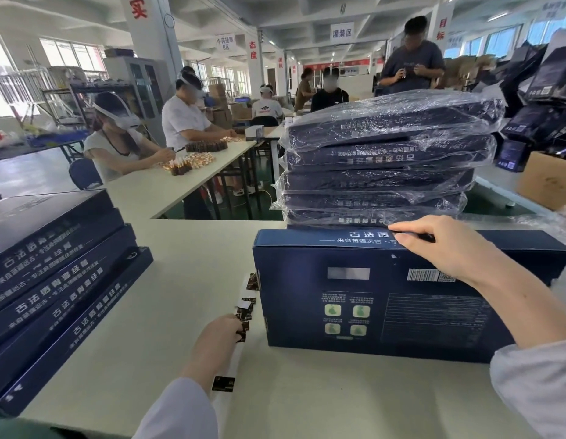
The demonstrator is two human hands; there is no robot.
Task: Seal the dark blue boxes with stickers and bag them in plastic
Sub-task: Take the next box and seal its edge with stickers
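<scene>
A dark blue box (386,299) lies flat, long axis left-right, its far edge pressed by the right hand (446,245) with fingers loosely spread, bagged boxes (380,163) stacked just beyond, while the left hand (218,339) pinches a sticker strip (245,308) beside its left end.

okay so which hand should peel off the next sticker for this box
Left. The left hand already rests at the sticker strip beside the box, while the right hand presses the box's far top edge.
</scene>
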